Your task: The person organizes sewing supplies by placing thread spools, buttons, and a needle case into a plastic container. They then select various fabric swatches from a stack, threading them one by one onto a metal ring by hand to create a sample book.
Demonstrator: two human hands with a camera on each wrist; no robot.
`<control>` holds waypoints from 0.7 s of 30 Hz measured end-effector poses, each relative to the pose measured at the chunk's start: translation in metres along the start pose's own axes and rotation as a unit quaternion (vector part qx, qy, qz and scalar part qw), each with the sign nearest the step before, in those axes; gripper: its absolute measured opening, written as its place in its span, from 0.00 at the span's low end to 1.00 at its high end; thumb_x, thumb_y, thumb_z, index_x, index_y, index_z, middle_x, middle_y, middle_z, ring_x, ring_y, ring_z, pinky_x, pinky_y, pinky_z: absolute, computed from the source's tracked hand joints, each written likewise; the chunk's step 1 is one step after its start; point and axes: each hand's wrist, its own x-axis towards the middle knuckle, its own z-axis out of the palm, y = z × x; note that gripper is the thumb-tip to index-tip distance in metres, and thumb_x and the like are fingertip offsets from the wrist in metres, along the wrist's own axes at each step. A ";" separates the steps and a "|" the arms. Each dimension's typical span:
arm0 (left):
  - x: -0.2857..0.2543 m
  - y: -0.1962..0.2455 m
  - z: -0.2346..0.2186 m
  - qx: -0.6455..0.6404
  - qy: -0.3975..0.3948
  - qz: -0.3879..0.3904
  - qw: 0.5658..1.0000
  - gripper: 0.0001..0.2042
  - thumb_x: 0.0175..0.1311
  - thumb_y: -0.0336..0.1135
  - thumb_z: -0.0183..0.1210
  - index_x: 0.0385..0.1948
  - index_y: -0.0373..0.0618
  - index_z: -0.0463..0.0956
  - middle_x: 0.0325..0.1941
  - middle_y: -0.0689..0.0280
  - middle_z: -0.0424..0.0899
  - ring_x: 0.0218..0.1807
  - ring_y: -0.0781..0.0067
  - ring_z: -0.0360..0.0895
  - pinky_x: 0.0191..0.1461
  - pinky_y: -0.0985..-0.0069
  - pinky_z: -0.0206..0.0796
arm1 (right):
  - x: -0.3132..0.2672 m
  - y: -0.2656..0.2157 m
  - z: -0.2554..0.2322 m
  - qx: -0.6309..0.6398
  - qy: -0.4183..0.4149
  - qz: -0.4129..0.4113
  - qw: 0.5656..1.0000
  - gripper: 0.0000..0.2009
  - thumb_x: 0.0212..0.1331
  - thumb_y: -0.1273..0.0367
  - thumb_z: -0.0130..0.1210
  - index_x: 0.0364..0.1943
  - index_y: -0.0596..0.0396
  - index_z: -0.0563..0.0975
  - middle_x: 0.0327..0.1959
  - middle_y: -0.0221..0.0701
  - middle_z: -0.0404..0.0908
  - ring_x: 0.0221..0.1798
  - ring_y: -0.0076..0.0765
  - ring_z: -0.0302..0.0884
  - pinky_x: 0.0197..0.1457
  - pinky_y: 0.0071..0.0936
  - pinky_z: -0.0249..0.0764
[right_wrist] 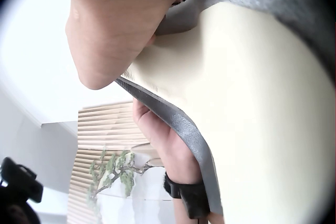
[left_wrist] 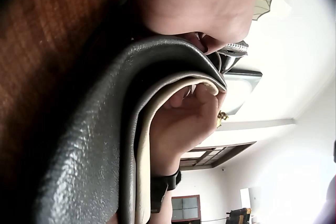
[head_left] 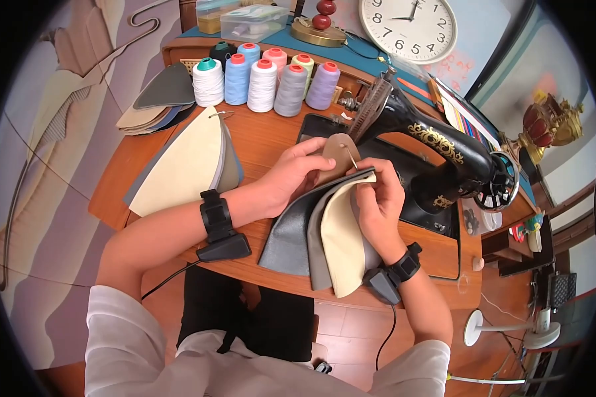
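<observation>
My left hand [head_left: 288, 175] holds a brown leather piece [head_left: 341, 147] by its edge, thumb on its face, in front of the sewing machine. A thin metal ring [head_left: 352, 161] runs from a hole near the tip of that piece toward the right hand. The right hand [head_left: 381, 198] pinches the top corner of several layered leather pieces, among them a dark grey one [head_left: 287, 241] and a cream one [head_left: 344, 245], which hang fanned downward. In the left wrist view the dark leather [left_wrist: 94, 145] curves over the cream layer. Cream leather [right_wrist: 252, 103] fills much of the right wrist view.
A black sewing machine [head_left: 437, 135] stands just beyond the hands. Several thread cones [head_left: 261, 86] line the back of the wooden table [head_left: 258, 126]. Another ringed leather stack [head_left: 182, 162] lies at left, with more leather pieces [head_left: 159, 106] behind it. A clock [head_left: 410, 26] is at the back.
</observation>
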 end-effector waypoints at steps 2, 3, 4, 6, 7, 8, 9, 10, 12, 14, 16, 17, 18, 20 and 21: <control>-0.001 0.001 0.000 -0.009 0.000 -0.004 1.000 0.19 0.69 0.30 0.55 0.62 0.44 0.68 0.60 0.64 0.77 0.61 0.72 0.76 0.66 0.70 0.68 | 0.002 0.000 0.001 0.005 0.011 0.000 1.000 0.11 0.63 0.80 0.46 0.47 0.58 0.75 0.38 0.27 0.82 0.30 0.12 0.70 0.32 0.14 0.65; -0.001 0.002 0.001 -0.001 -0.001 -0.004 1.000 0.19 0.69 0.30 0.55 0.62 0.44 0.68 0.60 0.64 0.77 0.61 0.72 0.76 0.66 0.70 0.68 | 0.002 -0.001 0.001 0.010 0.024 0.001 1.000 0.12 0.59 0.81 0.46 0.45 0.59 0.77 0.35 0.27 0.84 0.29 0.13 0.75 0.32 0.15 0.69; -0.002 0.002 0.001 0.008 -0.003 -0.004 1.000 0.19 0.70 0.30 0.55 0.62 0.44 0.69 0.59 0.64 0.77 0.61 0.72 0.76 0.66 0.70 0.68 | 0.002 -0.002 0.001 0.009 0.024 0.001 1.000 0.12 0.59 0.81 0.46 0.45 0.59 0.77 0.35 0.27 0.84 0.29 0.13 0.75 0.32 0.15 0.69; -0.002 0.002 0.001 0.011 -0.006 -0.010 1.000 0.19 0.70 0.30 0.55 0.62 0.44 0.68 0.59 0.64 0.77 0.61 0.72 0.76 0.66 0.70 0.68 | 0.002 -0.003 0.002 0.027 0.021 -0.002 0.999 0.12 0.60 0.81 0.47 0.44 0.59 0.77 0.35 0.27 0.84 0.29 0.12 0.74 0.32 0.15 0.70; -0.003 0.003 0.001 0.014 -0.010 -0.015 1.000 0.20 0.69 0.31 0.55 0.62 0.44 0.68 0.59 0.64 0.77 0.61 0.72 0.76 0.66 0.70 0.68 | 0.002 -0.003 0.001 0.027 0.022 -0.002 0.999 0.12 0.60 0.81 0.47 0.44 0.59 0.77 0.35 0.27 0.84 0.29 0.12 0.74 0.32 0.15 0.70; -0.003 0.003 0.002 0.014 -0.011 -0.015 1.000 0.20 0.69 0.31 0.55 0.62 0.44 0.68 0.59 0.64 0.77 0.61 0.72 0.76 0.66 0.70 0.68 | 0.002 -0.003 -0.001 0.013 0.011 -0.005 1.000 0.12 0.60 0.81 0.47 0.44 0.59 0.77 0.35 0.27 0.84 0.30 0.13 0.75 0.32 0.15 0.70; -0.003 0.003 0.003 0.019 -0.011 -0.010 1.000 0.20 0.69 0.30 0.55 0.62 0.44 0.68 0.59 0.64 0.77 0.61 0.72 0.76 0.66 0.70 0.68 | 0.002 -0.003 -0.002 0.000 0.000 -0.008 1.000 0.12 0.60 0.81 0.47 0.45 0.59 0.77 0.35 0.28 0.84 0.30 0.13 0.76 0.33 0.15 0.71; -0.004 0.003 0.004 0.024 -0.010 -0.005 1.000 0.20 0.69 0.30 0.56 0.62 0.44 0.69 0.59 0.64 0.77 0.61 0.72 0.76 0.66 0.70 0.68 | 0.002 -0.003 -0.002 0.000 0.000 -0.007 1.000 0.12 0.60 0.81 0.47 0.45 0.59 0.77 0.35 0.28 0.84 0.30 0.13 0.76 0.33 0.15 0.71; -0.004 0.003 0.003 0.026 -0.012 -0.004 1.000 0.21 0.69 0.30 0.56 0.63 0.44 0.68 0.60 0.64 0.77 0.61 0.72 0.76 0.66 0.70 0.68 | 0.002 -0.004 0.001 0.020 0.010 0.000 1.000 0.11 0.60 0.82 0.48 0.45 0.59 0.77 0.35 0.27 0.84 0.31 0.13 0.76 0.32 0.15 0.70; -0.003 0.001 0.002 0.029 -0.014 -0.002 0.999 0.22 0.68 0.30 0.57 0.64 0.44 0.67 0.60 0.64 0.77 0.61 0.72 0.76 0.66 0.70 0.68 | 0.002 -0.007 0.005 0.020 0.025 0.002 0.999 0.12 0.60 0.82 0.48 0.45 0.59 0.77 0.36 0.27 0.84 0.31 0.13 0.76 0.32 0.14 0.70; -0.001 -0.001 0.003 0.013 -0.005 0.025 1.000 0.24 0.68 0.29 0.58 0.67 0.46 0.68 0.52 0.70 0.80 0.44 0.87 0.76 0.45 0.87 0.68 | 0.003 -0.006 0.006 0.020 0.040 0.004 0.999 0.12 0.60 0.82 0.48 0.45 0.59 0.78 0.36 0.27 0.84 0.31 0.13 0.76 0.31 0.14 0.69; -0.002 0.000 0.002 0.013 -0.006 0.025 1.000 0.24 0.68 0.29 0.58 0.67 0.46 0.68 0.52 0.70 0.80 0.44 0.87 0.76 0.45 0.87 0.68 | 0.004 -0.004 0.006 -0.009 0.048 -0.012 0.999 0.12 0.60 0.82 0.48 0.45 0.59 0.78 0.36 0.26 0.83 0.30 0.13 0.75 0.31 0.14 0.68; -0.002 0.002 0.001 0.043 -0.018 0.042 0.998 0.25 0.68 0.28 0.58 0.67 0.44 0.68 0.56 0.67 0.80 0.51 0.82 0.76 0.54 0.81 0.69 | 0.004 -0.002 0.006 -0.037 0.056 -0.028 0.997 0.13 0.60 0.82 0.48 0.46 0.59 0.78 0.36 0.26 0.83 0.29 0.13 0.74 0.30 0.14 0.67; -0.002 0.003 0.000 0.072 -0.030 0.058 0.995 0.25 0.68 0.27 0.58 0.67 0.43 0.67 0.59 0.64 0.79 0.59 0.76 0.77 0.63 0.75 0.69 | 0.004 0.003 0.003 -0.048 0.054 -0.017 0.997 0.13 0.60 0.82 0.48 0.46 0.59 0.79 0.37 0.26 0.81 0.29 0.13 0.73 0.30 0.13 0.67; -0.002 0.002 0.000 0.135 -0.044 0.109 0.984 0.22 0.68 0.26 0.58 0.64 0.42 0.71 0.56 0.65 0.81 0.55 0.78 0.77 0.60 0.77 0.70 | 0.004 0.004 0.001 -0.057 0.054 -0.006 0.997 0.13 0.61 0.82 0.49 0.46 0.59 0.79 0.37 0.26 0.80 0.29 0.13 0.72 0.30 0.13 0.66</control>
